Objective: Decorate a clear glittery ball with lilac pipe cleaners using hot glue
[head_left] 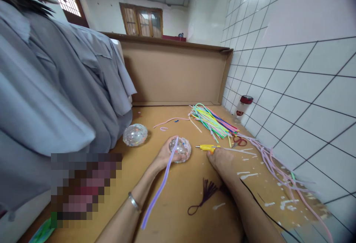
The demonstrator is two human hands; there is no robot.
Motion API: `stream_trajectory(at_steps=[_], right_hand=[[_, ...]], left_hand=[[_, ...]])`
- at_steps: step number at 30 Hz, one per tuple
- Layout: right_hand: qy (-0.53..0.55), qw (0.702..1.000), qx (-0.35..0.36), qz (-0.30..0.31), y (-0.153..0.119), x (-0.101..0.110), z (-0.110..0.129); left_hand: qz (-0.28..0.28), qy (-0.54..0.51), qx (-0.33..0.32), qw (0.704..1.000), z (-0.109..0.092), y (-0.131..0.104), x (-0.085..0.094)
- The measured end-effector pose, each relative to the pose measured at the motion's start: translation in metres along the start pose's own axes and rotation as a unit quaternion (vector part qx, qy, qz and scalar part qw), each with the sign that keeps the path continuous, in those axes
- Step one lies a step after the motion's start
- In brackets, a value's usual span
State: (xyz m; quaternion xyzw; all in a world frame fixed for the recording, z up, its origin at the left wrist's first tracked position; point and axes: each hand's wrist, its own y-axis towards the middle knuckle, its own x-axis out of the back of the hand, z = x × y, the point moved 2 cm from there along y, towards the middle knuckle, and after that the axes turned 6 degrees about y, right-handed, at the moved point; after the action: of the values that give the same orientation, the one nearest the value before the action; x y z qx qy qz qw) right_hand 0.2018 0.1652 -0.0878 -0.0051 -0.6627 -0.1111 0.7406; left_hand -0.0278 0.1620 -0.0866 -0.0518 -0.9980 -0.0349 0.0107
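Note:
My left hand (167,152) is wrapped round the side of a clear, round ball (184,149) with specks of colour over it. A lilac pipe cleaner (163,183) runs from the ball's top down across my hand toward me; whether it is stuck there or pinched, I cannot tell. In my right hand (221,158) is a yellow hot glue gun (207,147), its metal tip pointing left at the ball, a short gap away. A white glue stick (240,150) seems to stick out behind it. The trigger is mostly hidden by my fingers.
A second clear ball (135,135) sits at left, near a person in grey (102,72). Bundled pipe cleaners (213,121), red-handled scissors (240,141) and a jar (243,108) lie toward the tiled wall. A dark tassel (208,190) and black cord (264,209) are close to me.

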Motion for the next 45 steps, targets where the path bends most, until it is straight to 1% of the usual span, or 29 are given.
stream_trajectory(at_steps=[3, 5, 7, 9, 11, 12, 13, 15, 17, 19, 21, 24, 26, 30, 33, 36, 38, 41, 45], right_hand=[[0.002, 0.999, -0.033, 0.003, 0.004, 0.004, -0.005], [-0.009, 0.999, -0.042, -0.011, 0.007, 0.01, -0.009], [-0.027, 0.998, -0.034, -0.049, 0.01, 0.019, -0.009], [-0.037, 0.994, -0.017, -0.105, 0.02, 0.028, -0.007], [-0.036, 0.989, -0.006, -0.142, 0.038, 0.033, -0.002], [-0.036, 0.99, -0.01, -0.139, 0.05, 0.033, -0.001], [-0.039, 0.992, -0.019, -0.119, 0.064, 0.032, -0.001], [-0.065, 0.995, -0.007, -0.077, 0.093, 0.026, -0.004], [-0.082, 0.996, -0.013, -0.032, 0.121, 0.018, -0.013], [-0.059, 0.995, -0.071, 0.028, 0.143, 0.012, -0.027], [-0.017, 0.994, -0.086, 0.07, 0.159, 0.01, -0.037], [0.013, 0.995, -0.048, 0.092, 0.171, 0.016, -0.038], [0.025, 0.995, -0.03, 0.087, 0.171, 0.022, -0.031], [0.069, 0.996, -0.022, 0.06, 0.163, 0.034, -0.013], [0.104, 0.993, -0.038, 0.051, 0.163, 0.042, 0.003], [0.136, 0.987, -0.065, 0.061, 0.171, 0.046, 0.021], [0.167, 0.981, -0.071, 0.074, 0.175, 0.046, 0.036], [0.224, 0.967, -0.065, 0.105, 0.176, 0.04, 0.061], [0.296, 0.945, -0.044, 0.134, 0.167, 0.029, 0.092]], left_hand=[[0.003, 0.023, -0.007, 1.0, 0.003, -0.001, -0.002], [-0.004, 0.043, -0.015, 0.999, 0.003, -0.002, -0.004], [-0.012, 0.066, -0.022, 0.997, 0.004, -0.002, -0.006], [-0.014, 0.079, -0.03, 0.996, 0.005, -0.002, -0.007], [-0.013, 0.076, -0.034, 0.996, 0.007, -0.002, -0.007], [-0.011, 0.072, -0.033, 0.997, 0.008, -0.001, -0.008], [-0.008, 0.07, -0.031, 0.997, 0.009, -0.001, -0.008], [-0.009, 0.071, -0.028, 0.997, 0.01, -0.001, -0.008], [-0.011, 0.071, -0.03, 0.997, 0.01, -0.002, -0.008], [-0.014, 0.066, -0.036, 0.997, 0.009, -0.002, -0.008], [-0.011, 0.062, -0.038, 0.997, 0.01, -0.002, -0.009], [-0.009, 0.073, -0.038, 0.997, 0.012, -0.001, -0.01], [-0.01, 0.077, -0.039, 0.996, 0.015, 0.0, -0.01], [-0.011, 0.075, -0.048, 0.996, 0.018, 0.002, -0.011], [-0.015, 0.093, -0.054, 0.994, 0.015, 0.001, -0.013], [-0.009, 0.104, -0.055, 0.993, 0.008, -0.002, -0.016], [-0.007, 0.127, -0.057, 0.99, 0.004, -0.004, -0.018], [-0.005, 0.168, -0.073, 0.983, 0.001, -0.007, -0.02], [0.003, 0.16, -0.093, 0.983, 0.0, -0.009, -0.021]])
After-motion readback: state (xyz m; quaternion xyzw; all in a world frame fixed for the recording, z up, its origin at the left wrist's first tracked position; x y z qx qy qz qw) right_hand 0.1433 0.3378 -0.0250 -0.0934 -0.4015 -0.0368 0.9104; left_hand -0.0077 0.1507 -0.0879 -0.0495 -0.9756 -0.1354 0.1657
